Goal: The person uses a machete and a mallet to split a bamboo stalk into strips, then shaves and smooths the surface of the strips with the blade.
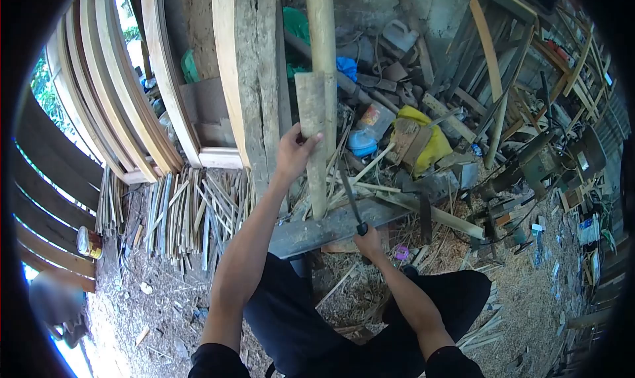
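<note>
My left hand (295, 156) is closed around the middle of an upright piece of wood (311, 103), broad at the top and narrower below. Its lower end rests on a thick wooden beam (301, 236) in front of my knees. Lower and to the right, my right hand (369, 242) grips the black handle of a long-bladed knife (350, 196). The blade points up and away from me, apart from the wood piece. Behind the wood stands a round pole (321, 31).
Thin wood strips (178, 212) lie in a heap at left, below leaning door frames (149, 113). A yellow container (430, 150) sits among clutter at the back. Shavings (522, 292) cover the floor at right. A can (89, 242) and a person (59, 305) are at far left.
</note>
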A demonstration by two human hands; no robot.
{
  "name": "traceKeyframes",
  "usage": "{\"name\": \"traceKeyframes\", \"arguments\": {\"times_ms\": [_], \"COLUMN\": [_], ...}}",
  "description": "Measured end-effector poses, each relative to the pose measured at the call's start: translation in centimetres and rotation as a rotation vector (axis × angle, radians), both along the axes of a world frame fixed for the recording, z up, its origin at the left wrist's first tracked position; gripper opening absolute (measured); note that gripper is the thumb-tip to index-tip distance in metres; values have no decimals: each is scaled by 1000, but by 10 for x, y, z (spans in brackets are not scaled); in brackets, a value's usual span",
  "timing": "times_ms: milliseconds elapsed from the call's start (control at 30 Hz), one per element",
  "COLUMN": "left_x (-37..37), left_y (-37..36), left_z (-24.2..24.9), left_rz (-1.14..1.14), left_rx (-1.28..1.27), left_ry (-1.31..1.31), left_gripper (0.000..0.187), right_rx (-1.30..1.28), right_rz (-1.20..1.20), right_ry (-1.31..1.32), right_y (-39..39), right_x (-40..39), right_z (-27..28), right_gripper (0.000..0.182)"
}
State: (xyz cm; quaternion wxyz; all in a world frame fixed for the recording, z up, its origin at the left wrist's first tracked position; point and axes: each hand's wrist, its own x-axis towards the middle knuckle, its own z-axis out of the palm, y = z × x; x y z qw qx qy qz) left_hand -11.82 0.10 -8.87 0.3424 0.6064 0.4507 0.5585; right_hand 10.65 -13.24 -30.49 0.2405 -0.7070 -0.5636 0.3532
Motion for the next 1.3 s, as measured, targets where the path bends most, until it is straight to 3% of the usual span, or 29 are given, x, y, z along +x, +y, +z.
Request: {"name": "traceKeyframes", "arguments": {"times_ms": [33,67,200,267,367,433,567,700,733,800,933,1000,1100,1200,1300], "left_x": [-2,-3,0,-2,-9,-16,-40,-57,-61,-56,-35,-32,-22,-24,-23], "left_y": [1,4,3,2,-3,-18,-24,-55,-60,-57,-29,-26,-25,-21,-22], "left_z": [-2,-4,-2,0,15,20,50,107,109,99,50,41,50,43,37], "left_rz": [4,-23,-49,-62,-73,-87,44,6,-35,5,50,44,41,-3,23], "left_rx": [-15,-42,-29,-9,21,-5,201,378,419,368,234,191,221,216,173], "left_ry": [2,16,-60,-40,-18,-14,-177,-672,-661,-609,-556,-547,-380,-235,-122], "left_gripper": [26,28,26,26,25,23,19,28,35,34,26,24,20,21,22], "right_rx": [98,-7,34,-328,-231,-296,-251,-227,-222,-386,-329,-407,-443,-639,-540], "right_rz": [-60,-75,-60,125,109,93,107,100,97,-49,-260,-425,-219,-84,32], "right_ry": [33,115,135,-72,-235,-195,-240,-75,-73,471,598,792,621,709,586], "right_y": [-5,-10,-33,-40,-51,-46,-36,-31,-35,-42,-45,-32,-14,8,10], "right_x": [-5,-11,-19,-21,-22,-21,-21,-17,-12,-8,-12,-14,-7,8,11], "right_z": [15,30,-20,-33,-19,-14,-24,-54,-49,-32,-33,-28,2,12,45], "right_gripper": [31,33,37,38,39,38,35,20,20,9,12,14,16,17,19]}}
